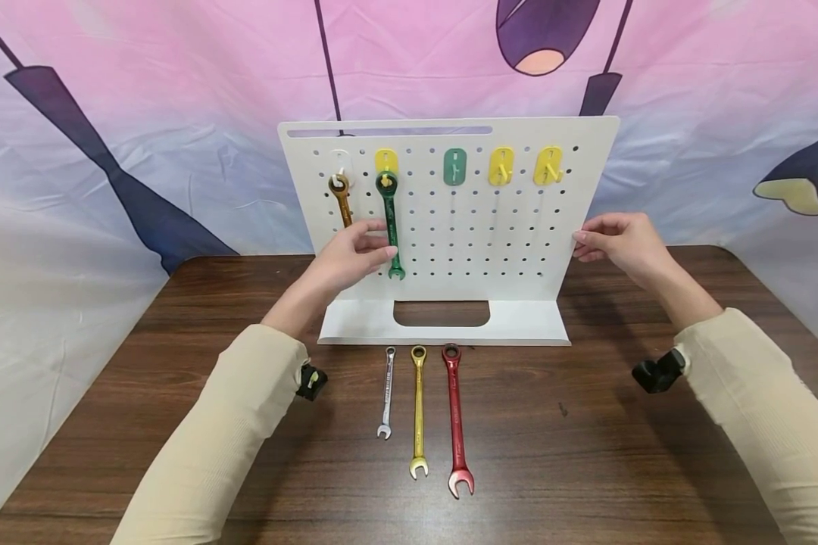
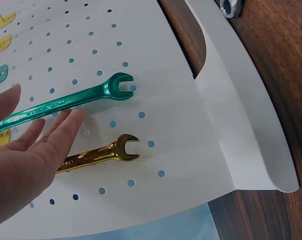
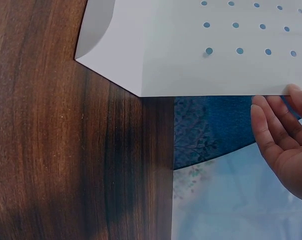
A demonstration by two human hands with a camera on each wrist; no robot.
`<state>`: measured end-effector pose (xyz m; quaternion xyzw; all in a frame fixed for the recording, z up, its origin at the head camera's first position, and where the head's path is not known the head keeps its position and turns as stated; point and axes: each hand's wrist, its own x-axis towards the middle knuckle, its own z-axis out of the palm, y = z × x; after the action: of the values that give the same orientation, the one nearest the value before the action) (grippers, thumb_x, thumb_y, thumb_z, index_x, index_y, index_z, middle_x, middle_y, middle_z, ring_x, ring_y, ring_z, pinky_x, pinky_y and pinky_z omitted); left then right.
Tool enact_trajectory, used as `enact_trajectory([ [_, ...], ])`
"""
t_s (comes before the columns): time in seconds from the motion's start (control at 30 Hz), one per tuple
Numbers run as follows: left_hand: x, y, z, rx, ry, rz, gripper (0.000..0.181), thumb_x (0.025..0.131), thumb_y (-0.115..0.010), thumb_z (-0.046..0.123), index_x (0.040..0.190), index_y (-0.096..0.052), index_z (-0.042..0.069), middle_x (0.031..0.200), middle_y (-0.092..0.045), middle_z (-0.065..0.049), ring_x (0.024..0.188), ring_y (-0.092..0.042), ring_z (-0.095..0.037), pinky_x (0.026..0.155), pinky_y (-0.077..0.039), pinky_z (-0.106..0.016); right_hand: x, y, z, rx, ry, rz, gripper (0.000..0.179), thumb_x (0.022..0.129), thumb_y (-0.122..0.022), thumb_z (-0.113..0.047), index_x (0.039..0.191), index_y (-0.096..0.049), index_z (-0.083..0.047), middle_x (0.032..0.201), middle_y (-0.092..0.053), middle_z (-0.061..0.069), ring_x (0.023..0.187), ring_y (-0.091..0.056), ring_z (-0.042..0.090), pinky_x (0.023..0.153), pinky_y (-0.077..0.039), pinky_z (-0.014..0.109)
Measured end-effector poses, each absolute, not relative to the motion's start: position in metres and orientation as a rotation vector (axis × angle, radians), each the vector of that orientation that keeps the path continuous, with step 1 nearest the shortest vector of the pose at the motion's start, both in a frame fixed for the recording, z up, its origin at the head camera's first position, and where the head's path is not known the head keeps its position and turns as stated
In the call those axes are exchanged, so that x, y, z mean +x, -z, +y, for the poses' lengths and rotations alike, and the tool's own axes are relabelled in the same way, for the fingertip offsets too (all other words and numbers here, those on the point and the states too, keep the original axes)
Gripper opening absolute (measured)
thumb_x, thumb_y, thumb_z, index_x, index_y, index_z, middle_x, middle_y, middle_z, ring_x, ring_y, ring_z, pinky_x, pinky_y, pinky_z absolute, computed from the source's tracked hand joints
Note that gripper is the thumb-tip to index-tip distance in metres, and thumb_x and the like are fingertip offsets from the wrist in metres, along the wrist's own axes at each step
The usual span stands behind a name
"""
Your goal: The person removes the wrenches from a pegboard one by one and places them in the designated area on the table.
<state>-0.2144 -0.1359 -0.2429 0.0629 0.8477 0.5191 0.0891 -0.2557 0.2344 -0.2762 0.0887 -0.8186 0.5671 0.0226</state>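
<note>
A green combination wrench [image 1: 392, 235] hangs by its ring end from a yellow hook [image 1: 385, 157] on the white pegboard [image 1: 491, 272]. My left hand [image 1: 349, 259] is at this wrench, thumb on one side and loosely extended fingers on the other. In the left wrist view, the thumb [image 2: 7, 102] stands apart from the green shaft. A bronze-gold wrench [image 2: 122, 148] hangs beside it from a white hook [image 1: 340, 160], its lower part behind my left hand in the head view. My right hand [image 1: 623, 241] pinches the board's right edge between thumb and fingers.
Three wrenches lie side by side on the dark wooden table [image 1: 552, 454]: a small silver one [image 1: 388, 393], a yellow one [image 1: 419, 412] and a larger red one [image 1: 457, 424]. A green hook [image 1: 455, 166] and two yellow hooks [image 1: 501, 166] hold nothing. Patterned fabric [image 1: 198, 151] hangs behind.
</note>
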Motion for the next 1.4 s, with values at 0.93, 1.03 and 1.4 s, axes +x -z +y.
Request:
enact_trajectory([
  [0.93, -0.218, 0.227, -0.132, 0.202, -1.695, 2.548, 0.053, 0.093, -0.055, 0.018, 0.140, -0.032, 0.008, 0.134, -0.043, -0.014, 0.121, -0.043, -0.022, 0.097, -0.043, -0.028, -0.256, 0.277, 0.234, 0.293, -1.771, -2.524, 0.022, 0.086, -0.063, -0.010, 0.093, -0.061, 0.011, 0.074, -0.067, 0.002, 0.068, -0.065, 0.017, 0.066, -0.057, 0.034],
  [1.03, -0.218, 0.226, -0.131, 0.197, -1.698, 2.545, 0.054, 0.092, -0.055, 0.018, 0.140, -0.031, 0.008, 0.134, -0.042, -0.015, 0.122, -0.042, -0.023, 0.098, -0.043, -0.029, -0.256, 0.278, 0.234, 0.295, -1.768, -2.525, 0.021, 0.086, -0.063, -0.009, 0.092, -0.061, 0.011, 0.074, -0.067, 0.002, 0.068, -0.065, 0.016, 0.067, -0.057, 0.035],
  [1.4, -0.217, 0.226, -0.129, 0.195, -1.764, 2.534, 0.048, 0.093, -0.054, 0.015, 0.136, -0.036, 0.005, 0.129, -0.045, -0.016, 0.118, -0.045, -0.023, 0.095, -0.045, -0.029, -0.256, 0.278, 0.234, 0.291, -1.735, -2.544, 0.022, 0.087, -0.062, -0.009, 0.094, -0.060, 0.012, 0.074, -0.067, 0.002, 0.069, -0.065, 0.018, 0.068, -0.057, 0.036],
])
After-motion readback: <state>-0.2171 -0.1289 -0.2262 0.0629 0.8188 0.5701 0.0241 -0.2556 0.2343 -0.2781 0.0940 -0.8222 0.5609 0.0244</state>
